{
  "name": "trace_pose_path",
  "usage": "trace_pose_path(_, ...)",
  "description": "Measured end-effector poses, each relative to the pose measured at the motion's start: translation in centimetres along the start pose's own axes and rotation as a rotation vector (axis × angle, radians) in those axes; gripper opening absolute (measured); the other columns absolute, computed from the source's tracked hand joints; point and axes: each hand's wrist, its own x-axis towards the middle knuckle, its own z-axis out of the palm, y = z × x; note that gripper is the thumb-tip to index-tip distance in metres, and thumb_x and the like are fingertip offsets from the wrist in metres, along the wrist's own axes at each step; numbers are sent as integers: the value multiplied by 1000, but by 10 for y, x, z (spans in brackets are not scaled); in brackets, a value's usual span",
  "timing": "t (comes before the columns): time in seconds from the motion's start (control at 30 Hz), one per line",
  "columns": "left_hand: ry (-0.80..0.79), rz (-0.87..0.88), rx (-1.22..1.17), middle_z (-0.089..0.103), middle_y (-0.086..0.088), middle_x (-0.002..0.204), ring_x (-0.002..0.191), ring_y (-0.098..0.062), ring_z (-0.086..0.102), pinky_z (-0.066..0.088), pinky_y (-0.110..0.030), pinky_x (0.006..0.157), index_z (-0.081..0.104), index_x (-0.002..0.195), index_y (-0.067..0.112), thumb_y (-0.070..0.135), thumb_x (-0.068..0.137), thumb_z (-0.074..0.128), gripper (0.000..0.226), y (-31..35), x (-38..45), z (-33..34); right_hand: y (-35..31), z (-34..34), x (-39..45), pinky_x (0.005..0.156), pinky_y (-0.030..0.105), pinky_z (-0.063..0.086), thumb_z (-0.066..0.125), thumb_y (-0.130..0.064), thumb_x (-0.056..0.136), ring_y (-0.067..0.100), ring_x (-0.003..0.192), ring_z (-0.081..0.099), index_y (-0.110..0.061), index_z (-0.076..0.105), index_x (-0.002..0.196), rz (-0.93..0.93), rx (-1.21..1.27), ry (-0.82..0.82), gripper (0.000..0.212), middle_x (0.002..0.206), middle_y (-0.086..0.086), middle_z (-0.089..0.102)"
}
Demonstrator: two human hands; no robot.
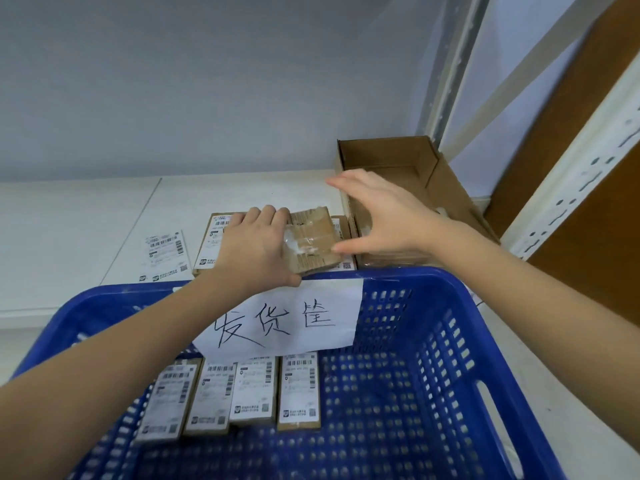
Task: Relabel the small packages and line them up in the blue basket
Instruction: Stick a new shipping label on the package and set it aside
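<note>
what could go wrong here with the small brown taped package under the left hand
The small brown taped package sits on top of a labelled package at the white table's near edge, so pulling it could drag that one into the blue plastic basket. The left hand grips only one end, so it may tilt. The loose white label could be mismatched.

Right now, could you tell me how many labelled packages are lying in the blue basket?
4, side by side along the far-left floor of the blue basket: first package, second package, third package, fourth package. The left forearm may hide more.
</note>
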Motion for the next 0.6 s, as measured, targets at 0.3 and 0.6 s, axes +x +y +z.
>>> trace_pose_path(0.3, 4, 124, 4, 51, -2, 124, 114, -24, 46, 27, -33, 98, 40, 138, 12, 60, 58, 73, 99, -10, -37, -16, -72, 36, -11, 110, 34, 25, 72, -52, 72, 24, 134, 33, -3, 18, 149, -164, -353, -57, 106, 147, 9, 33)
trace_pose_path(0.6, -33, 123, 95, 56, -7, 119, 110, -28, 53, 37, -41, 100, 45, 135, 6, 53, 47, 83, 107, -63, -91, -14, -118, 46, -21, 100, 37, 33, 69, -56, 72, 26, 120, 40, -6, 26, 147, -150, -452, -97, 100, 133, 9, 42)
